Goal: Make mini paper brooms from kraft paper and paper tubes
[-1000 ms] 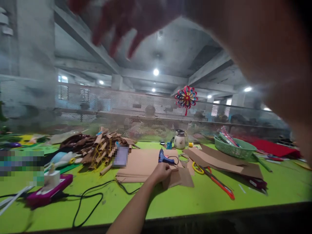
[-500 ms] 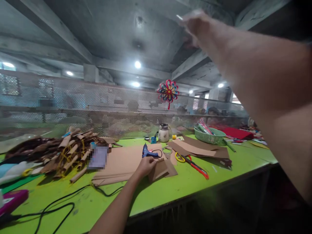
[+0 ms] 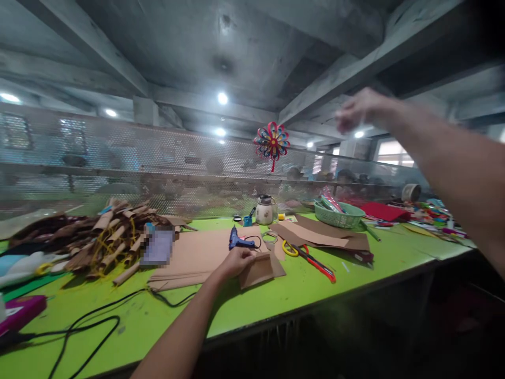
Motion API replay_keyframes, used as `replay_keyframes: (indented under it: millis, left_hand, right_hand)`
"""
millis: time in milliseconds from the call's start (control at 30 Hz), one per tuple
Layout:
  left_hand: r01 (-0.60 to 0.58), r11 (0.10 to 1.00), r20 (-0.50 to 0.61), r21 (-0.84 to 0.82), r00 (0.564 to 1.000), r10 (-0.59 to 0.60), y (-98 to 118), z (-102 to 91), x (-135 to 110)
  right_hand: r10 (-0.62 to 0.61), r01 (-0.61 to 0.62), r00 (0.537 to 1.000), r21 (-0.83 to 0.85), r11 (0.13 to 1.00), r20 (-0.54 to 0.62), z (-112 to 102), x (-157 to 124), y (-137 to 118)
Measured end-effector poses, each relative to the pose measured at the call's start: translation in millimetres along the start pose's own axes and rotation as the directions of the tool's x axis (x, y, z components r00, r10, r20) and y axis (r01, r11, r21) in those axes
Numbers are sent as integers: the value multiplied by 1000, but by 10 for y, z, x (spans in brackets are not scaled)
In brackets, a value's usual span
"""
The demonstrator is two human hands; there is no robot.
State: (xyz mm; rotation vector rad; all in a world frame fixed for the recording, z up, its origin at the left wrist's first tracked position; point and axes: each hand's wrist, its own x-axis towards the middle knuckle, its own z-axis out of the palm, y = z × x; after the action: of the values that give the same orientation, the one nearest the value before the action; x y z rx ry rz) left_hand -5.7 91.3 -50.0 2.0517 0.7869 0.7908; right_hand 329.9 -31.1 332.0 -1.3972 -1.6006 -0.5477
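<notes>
My left hand is closed on the edge of a small folded piece of brown cardboard, which rests on the green table. Just behind it stands a blue glue gun on larger flat sheets of brown cardboard. Raised high at the right, away from the table, is my right hand; its fingers look pinched together, though motion blurs them and anything between them cannot be made out. Scissors with yellow and red-orange handles lie to the right of the small cardboard piece.
A heap of brown paper rolls covers the left. Behind are a white jug, a green basket and a perforated metal screen. A colourful paper flower hangs above. Black cable crosses the front left.
My right hand has come down and swung to the right from near the ceiling beams. My left hand stays on the small cardboard piece, which now shows its face more toward me.
</notes>
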Motion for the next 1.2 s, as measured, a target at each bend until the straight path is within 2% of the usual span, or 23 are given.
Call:
replay_keyframes:
  millis: [67, 167, 233, 300, 367, 433, 533, 633, 767, 833, 933, 1033, 1200]
  left_hand:
    - [7, 1000, 9, -5, 1000, -7, 31, -16, -17]
    - [16, 1000, 55, -15, 998, -15, 84, -24, -46]
    - [19, 1000, 113, -25, 993, -16, 116, -10, -65]
    - [21, 999, 179, -40, 984, -14, 138, 14, -80]
    - [19, 999, 231, -51, 973, -7, 149, 37, -85]
    - [13, 999, 256, -51, 967, 0, 154, 45, -80]
    - [10, 999, 243, -35, 970, -1, 157, 22, -59]
    - [10, 1000, 191, -19, 982, -7, 154, -25, -33]
    - [36, 999, 110, -2, 993, -36, 134, -72, 0]
    - [63, 998, 78, 8, 995, -63, 112, -89, 7]
    - [112, 994, 47, 11, 993, -112, 65, -128, -5]
    - [156, 988, 66, -21, 986, -154, 25, -176, -29]
    - [209, 973, 161, -94, 968, -192, 14, -205, -40]
  right_hand:
    - [127, -135, 984, 55, 989, 127, 189, -284, 113]
    - [170, -234, 932, 172, 957, 320, 768, -1024, 280]
    - [111, -272, 846, 244, 931, 521, 1240, -1580, 278]
    - [-3, -294, 719, 308, 905, 695, 1689, -2065, 177]
    - [-97, -307, 636, 366, 879, 765, 2059, -2425, 30]
    - [-176, -313, 590, 424, 850, 788, 2326, -2652, -100]
    - [-247, -310, 546, 466, 829, 801, 2560, -2779, -201]
    - [-280, -319, 535, 497, 807, 797, 2684, -2734, -210]
    - [-300, -351, 542, 536, 768, 785, 2798, -2635, -192]
    - [-284, -376, 561, 545, 749, 778, 2851, -2647, -187]
    - [-227, -422, 611, 554, 717, 758, 2932, -2751, -168]
    - [-166, -484, 638, 560, 672, 752, 3005, -2885, -120]
    - [-143, -549, 631, 569, 612, 762, 3070, -2970, -10]
